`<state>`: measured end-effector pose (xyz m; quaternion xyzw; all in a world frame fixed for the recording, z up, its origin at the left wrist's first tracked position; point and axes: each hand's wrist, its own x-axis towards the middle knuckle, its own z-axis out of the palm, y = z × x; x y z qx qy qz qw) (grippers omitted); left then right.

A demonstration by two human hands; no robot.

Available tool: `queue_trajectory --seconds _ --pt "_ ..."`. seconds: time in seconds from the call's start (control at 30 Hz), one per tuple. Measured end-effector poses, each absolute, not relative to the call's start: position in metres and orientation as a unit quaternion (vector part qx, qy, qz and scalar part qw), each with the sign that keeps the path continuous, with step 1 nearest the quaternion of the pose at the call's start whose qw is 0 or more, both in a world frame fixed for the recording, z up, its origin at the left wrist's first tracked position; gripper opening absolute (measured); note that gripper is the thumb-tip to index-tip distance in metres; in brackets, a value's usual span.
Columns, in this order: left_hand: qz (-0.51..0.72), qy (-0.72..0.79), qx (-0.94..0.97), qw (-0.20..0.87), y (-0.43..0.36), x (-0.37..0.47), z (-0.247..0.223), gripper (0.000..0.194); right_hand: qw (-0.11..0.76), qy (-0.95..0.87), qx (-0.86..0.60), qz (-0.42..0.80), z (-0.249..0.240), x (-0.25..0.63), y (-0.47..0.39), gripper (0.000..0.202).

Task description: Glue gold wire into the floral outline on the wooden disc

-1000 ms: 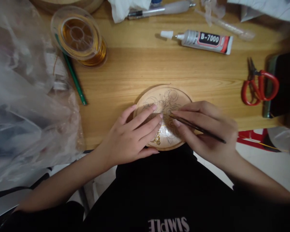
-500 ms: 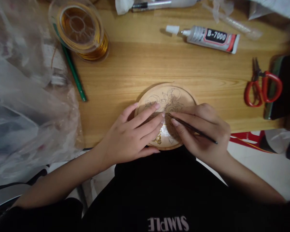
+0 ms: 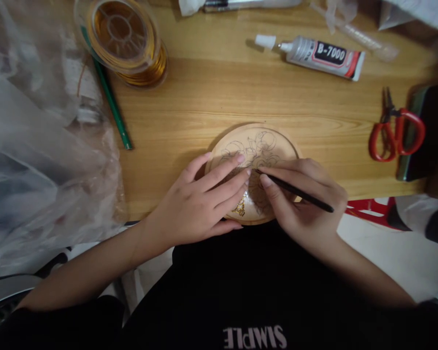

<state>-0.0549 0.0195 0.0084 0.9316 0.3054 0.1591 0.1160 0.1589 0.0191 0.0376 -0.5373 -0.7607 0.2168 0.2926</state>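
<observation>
A round wooden plate [image 3: 237,138] with a raised rim lies at the table's near edge, pencil-like flower lines drawn over its face. Gold wire shapes [image 3: 240,206] sit on its lower left part beside a shiny patch. My left hand [image 3: 200,199] rests flat across the plate's left side, fingers spread, hiding part of the drawing. In my right hand [image 3: 306,199], slim black tweezers [image 3: 299,190] are pinched between thumb and fingers. Their tip points at the plate's middle, close to my left fingertips; whether it grips anything is too small to tell.
A spool of gold wire [image 3: 142,73] stands at the upper left over a green pencil [image 3: 113,107]. Crumpled clear plastic [image 3: 51,146] covers the left side. A B-7000 glue tube [image 3: 324,57], red-handled pliers [image 3: 396,131] and a dark phone-like slab [image 3: 430,131] lie to the right.
The tweezers have turned in my right hand and show a broader side, their tip still at the plate's middle. My left hand stays on the plate. The whole view has shifted slightly.
</observation>
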Motion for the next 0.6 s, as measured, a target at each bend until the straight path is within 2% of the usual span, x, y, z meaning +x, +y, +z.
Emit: queue_trajectory --seconds 0.6 --pt "0.163 0.307 0.93 0.122 0.02 -0.053 0.012 0.047 0.337 -0.67 -0.646 0.146 0.032 0.125 -0.003 0.013"
